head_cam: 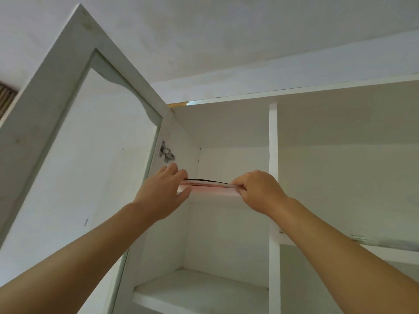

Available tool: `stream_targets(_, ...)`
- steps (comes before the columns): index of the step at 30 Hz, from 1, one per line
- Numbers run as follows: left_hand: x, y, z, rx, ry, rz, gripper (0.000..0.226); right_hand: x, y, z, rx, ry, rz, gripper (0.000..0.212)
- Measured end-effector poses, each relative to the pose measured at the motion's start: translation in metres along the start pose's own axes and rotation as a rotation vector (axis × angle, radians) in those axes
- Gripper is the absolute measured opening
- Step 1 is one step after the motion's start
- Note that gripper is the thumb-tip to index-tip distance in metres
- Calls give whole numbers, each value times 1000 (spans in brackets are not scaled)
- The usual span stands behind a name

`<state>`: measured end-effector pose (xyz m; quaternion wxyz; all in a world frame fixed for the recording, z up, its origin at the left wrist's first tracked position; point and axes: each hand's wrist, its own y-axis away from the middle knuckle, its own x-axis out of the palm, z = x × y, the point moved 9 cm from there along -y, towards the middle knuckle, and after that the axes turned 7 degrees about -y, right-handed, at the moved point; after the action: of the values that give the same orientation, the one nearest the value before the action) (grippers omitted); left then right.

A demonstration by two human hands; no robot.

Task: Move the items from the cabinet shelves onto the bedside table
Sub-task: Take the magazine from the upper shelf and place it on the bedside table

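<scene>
A thin flat stack of what looks like books or magazines [209,184], seen edge-on with pinkish and dark edges, lies at the front of the upper shelf [213,193] in the white cabinet's left bay. My left hand [162,192] grips its left end, fingers over the top and thumb underneath. My right hand [257,189] pinches its right end with curled fingers. Both arms reach up from below. What lies further back on that shelf is hidden.
The cabinet door [74,141] stands open on the left, with a metal hinge [166,152] just above my left hand. A vertical divider [273,177] stands close to my right hand. A lower shelf [199,291] lies below. The ceiling is close overhead.
</scene>
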<state>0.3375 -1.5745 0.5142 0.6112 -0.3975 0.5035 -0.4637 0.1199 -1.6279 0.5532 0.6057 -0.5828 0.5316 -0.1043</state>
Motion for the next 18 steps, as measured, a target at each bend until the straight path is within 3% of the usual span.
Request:
stream_targets(5, 6, -4, 11, -111, -21, 168, 50, -2, 12, 6, -104, 93, -61, 23)
stream_targets(11, 15, 8, 17, -162, 179, 156, 53, -17, 36, 19, -238, 118, -233, 23)
stream_targets(16, 20, 11, 17, -202, 387, 196, 49, -19, 39, 8, -55, -211, -182, 20)
stream_targets(18, 18, 11, 15, -217, 414, 185, 44, -17, 35, 2, 35, -327, -151, 36)
